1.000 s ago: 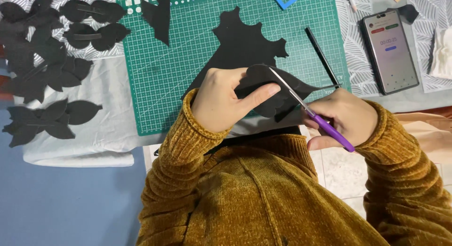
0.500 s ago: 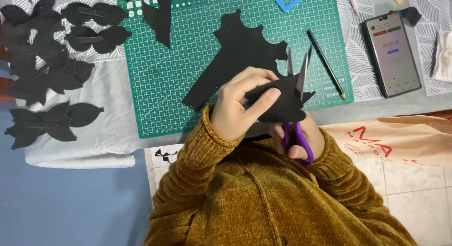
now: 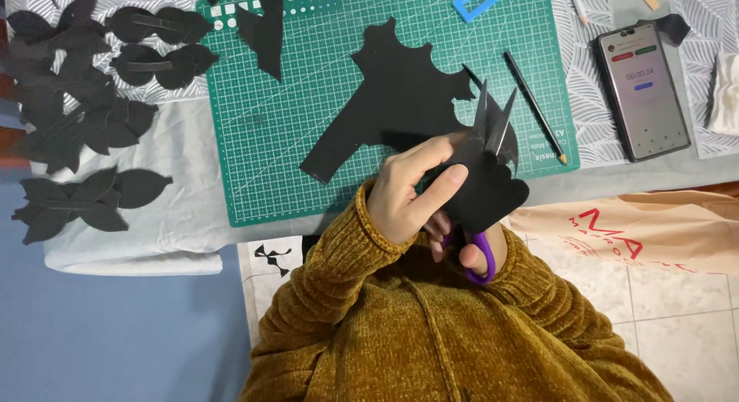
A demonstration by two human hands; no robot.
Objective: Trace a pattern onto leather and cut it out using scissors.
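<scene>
Two hands work above the counter's near edge: the left hand (image 3: 408,198) pinches a black paper piece (image 3: 481,190), and the right hand (image 3: 469,244), largely hidden behind it, closes around purple-handled scissors (image 3: 493,129) whose blades stand parted. Short snips, turning the paper rather than the scissors, would likely keep the curve clean. Where the blades meet the paper cannot be seen.

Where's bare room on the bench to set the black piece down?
Free: the green cutting mat lower left, between the black triangle scrap and the large black cutout; also the white cloth between the mat and the black leaf shapes. Crowded: the left edge with leaves, and the mat's right side around the pencil and phone.
</scene>
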